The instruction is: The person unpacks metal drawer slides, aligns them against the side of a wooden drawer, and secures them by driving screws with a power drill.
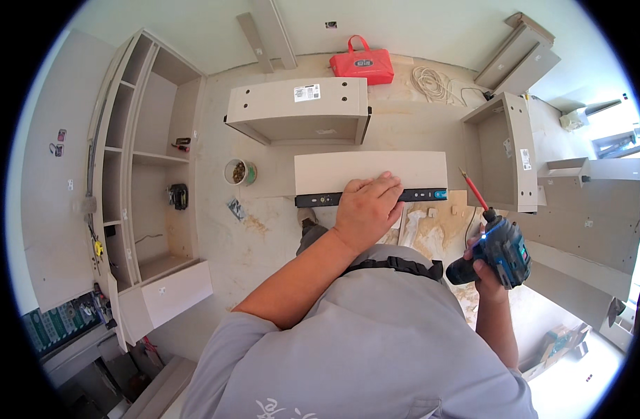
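Note:
Before my body sits a beige drawer box (334,169), with a black metal drawer slide (421,195) along its near edge. My left hand (365,213) is closed over the slide's middle, its fingers reaching onto the beige board; the thumb is mostly hidden. To the right, my right hand (486,276) grips a blue and black cordless drill (503,253) by its handle. A long red driver bit (475,190) points up and away from the drill, apart from the slide. A small light on the drill glows.
Another drawer box (295,105) stands beyond, and a third (502,153) to the right. A tub of small hardware (240,172) is on the floor at left, near an open cabinet (163,160). A red bag (362,66) and coiled cable (432,84) lie by the wall.

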The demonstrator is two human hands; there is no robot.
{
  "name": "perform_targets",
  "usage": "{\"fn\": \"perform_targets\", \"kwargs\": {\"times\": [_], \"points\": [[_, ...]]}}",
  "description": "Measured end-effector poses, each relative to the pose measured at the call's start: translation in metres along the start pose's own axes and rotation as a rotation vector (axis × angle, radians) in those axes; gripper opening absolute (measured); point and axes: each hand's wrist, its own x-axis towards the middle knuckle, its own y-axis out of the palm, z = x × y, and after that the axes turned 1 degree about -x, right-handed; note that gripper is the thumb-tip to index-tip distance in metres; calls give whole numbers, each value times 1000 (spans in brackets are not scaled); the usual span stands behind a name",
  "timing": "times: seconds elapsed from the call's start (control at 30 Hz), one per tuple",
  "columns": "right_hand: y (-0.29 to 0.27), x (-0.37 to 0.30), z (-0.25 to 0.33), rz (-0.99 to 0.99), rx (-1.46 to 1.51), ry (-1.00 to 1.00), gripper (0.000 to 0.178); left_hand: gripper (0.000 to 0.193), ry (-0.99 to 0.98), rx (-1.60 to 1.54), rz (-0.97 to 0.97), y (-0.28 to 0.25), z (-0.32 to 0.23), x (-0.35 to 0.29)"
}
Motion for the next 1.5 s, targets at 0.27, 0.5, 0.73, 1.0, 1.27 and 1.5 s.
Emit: {"fn": "perform_targets", "kwargs": {"times": [0.27,0.5,0.73,1.0,1.27,1.5], "points": [[-15,9,38,79,-154,152,55,33,-17,-3,17,1,0,3],[-32,25,87,146,-412,238,52,31,34,41,-42,6,3,2],[-22,43,103,200,-616,253,47,31,51,51,-38,7,4,4],[-13,58,112,250,-691,236,43,31,76,51,-67,11,6,2],[-4,74,128,336,-935,247,39,30,73,48,-56,10,8,2],[57,118,189,543,-1424,344,37,30,77,33,-64,9,8,2]]}}
